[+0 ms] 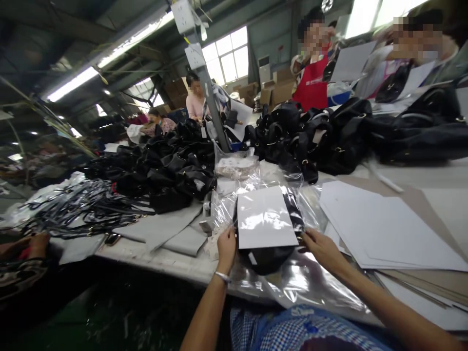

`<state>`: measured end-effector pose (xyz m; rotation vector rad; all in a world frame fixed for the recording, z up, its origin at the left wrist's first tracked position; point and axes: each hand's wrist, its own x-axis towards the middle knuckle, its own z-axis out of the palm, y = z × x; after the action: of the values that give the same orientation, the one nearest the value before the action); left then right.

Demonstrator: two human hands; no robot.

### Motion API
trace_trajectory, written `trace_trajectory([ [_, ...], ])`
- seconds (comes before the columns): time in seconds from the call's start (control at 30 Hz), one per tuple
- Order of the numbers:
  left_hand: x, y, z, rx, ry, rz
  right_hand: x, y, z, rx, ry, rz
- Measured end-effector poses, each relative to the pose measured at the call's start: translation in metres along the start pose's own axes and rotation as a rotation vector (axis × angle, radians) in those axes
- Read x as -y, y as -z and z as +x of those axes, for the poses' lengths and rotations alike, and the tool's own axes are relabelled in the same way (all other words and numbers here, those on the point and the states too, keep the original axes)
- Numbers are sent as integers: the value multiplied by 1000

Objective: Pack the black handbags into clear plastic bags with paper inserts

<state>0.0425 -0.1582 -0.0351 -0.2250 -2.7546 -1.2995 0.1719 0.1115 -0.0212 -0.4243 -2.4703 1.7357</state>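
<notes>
Lying on the worktable (444, 185), directly before the person: one black bag (269, 262), a white card (266, 219) over most of its face, clear plastic film (309, 279) beneath and around. Handling, as judged: bag soft, fairly light, apt to sag; card stiff, smooth, likely to slide or crease at corners; film thin, slippery, easily torn. Best hold: both side edges, level, thumbs steadying the card. Left hand (226, 244): fingers curled, gripping the bag's left edge. Right hand (319, 243): pinching its right edge; whether film is caught too, cannot tell.
</notes>
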Motion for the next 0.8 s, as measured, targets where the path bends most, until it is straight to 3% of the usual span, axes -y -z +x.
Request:
trace_trajectory([
  [0.2,-50,50,72,176,-61,102,76,43,53,33,25,42],
  [0.37,-87,87,114,157,-152,228,120,80,92,-44,27,24],
  [0.57,-119,121,136,39,-235,247,150,119,113,-117,43,92],
  [0.7,-134,132,138,60,-302,218,162,129,115,-97,60,125],
  [0.8,-131,132,131,89,-332,185,160,129,105,-73,71,124],
])
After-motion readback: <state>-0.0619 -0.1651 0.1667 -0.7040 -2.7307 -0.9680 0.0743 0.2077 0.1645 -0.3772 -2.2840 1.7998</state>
